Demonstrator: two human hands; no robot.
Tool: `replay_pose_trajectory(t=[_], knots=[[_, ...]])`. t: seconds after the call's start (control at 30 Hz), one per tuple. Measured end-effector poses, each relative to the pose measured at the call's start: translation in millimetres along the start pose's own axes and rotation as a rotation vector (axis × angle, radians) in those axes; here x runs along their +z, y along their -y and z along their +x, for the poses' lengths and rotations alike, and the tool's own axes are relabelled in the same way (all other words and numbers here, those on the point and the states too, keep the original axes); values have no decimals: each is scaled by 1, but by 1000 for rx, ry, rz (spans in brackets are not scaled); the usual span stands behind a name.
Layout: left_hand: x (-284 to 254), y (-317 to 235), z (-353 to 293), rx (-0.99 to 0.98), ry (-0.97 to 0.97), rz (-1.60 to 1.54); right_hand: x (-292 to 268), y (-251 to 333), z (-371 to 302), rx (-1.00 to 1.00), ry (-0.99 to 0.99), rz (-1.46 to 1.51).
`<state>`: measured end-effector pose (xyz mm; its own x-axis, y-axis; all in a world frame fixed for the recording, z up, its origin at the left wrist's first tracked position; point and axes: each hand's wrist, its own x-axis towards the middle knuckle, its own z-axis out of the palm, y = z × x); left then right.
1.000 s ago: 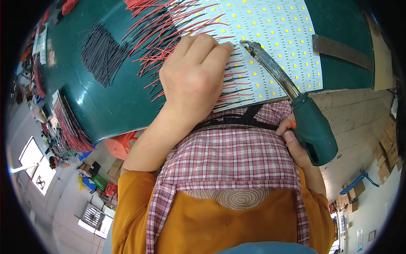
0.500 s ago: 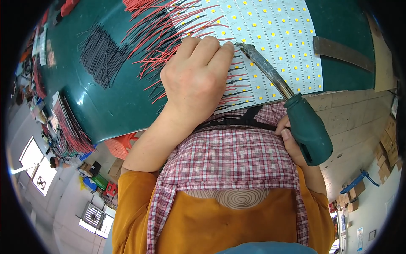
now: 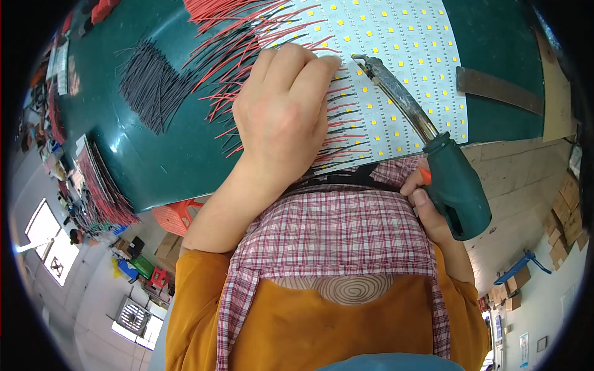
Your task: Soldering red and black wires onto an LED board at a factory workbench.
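Note:
My left hand (image 3: pixel 281 111) is closed in a pinch over the left edge of a white LED board (image 3: pixel 396 46) dotted with yellow chips. Its fingertips point down out of sight, so whatever they hold is hidden. Red and black wires (image 3: pixel 346 133) line that board edge, beside and below the hand. My right hand (image 3: pixel 427 207) grips a soldering iron (image 3: pixel 458 185) by its green handle, partly behind it. The iron's tip (image 3: pixel 359 57) is over the board just right of my left fingertips, with a small gap between.
A pile of black wires (image 3: pixel 151 86) lies on the green tabletop (image 3: pixel 179 161). Red wires (image 3: pixel 213 9) are bunched at the far edge. A metal strip (image 3: pixel 498 89) lies right of the board. Wired boards (image 3: pixel 102 179) are stacked at the table's left corner, near a red stool (image 3: pixel 176 216).
The iron's tip has shifted slightly right and away from my left fingertips. My left hand has moved up a little along the board edge, still pinched.

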<state>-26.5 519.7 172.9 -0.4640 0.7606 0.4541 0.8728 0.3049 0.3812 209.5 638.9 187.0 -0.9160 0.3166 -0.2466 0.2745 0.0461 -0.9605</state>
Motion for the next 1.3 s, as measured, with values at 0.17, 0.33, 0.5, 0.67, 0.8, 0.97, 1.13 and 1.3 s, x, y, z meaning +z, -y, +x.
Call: replay_pose_trajectory(t=[0.17,0.33,0.5,0.67,0.8,0.97,1.13,1.3], knots=[[7,3,-1,47,18,36,3,3,7,2,-32,-22],[9,3,-1,39,-20,68,6,14,10,96,-73,-33],[9,2,0,34,-10,97,8,13,10,92,-78,-42],[7,-1,1,42,8,148,16,16,9,232,-189,74],[2,-7,4,-17,92,161,7,-4,-1,124,-114,-157],[5,-2,4,34,93,179,0,13,0,209,-21,40],[3,-1,3,27,87,189,6,13,1,135,-127,211],[-2,-5,0,-5,175,139,7,14,4,133,-96,188]])
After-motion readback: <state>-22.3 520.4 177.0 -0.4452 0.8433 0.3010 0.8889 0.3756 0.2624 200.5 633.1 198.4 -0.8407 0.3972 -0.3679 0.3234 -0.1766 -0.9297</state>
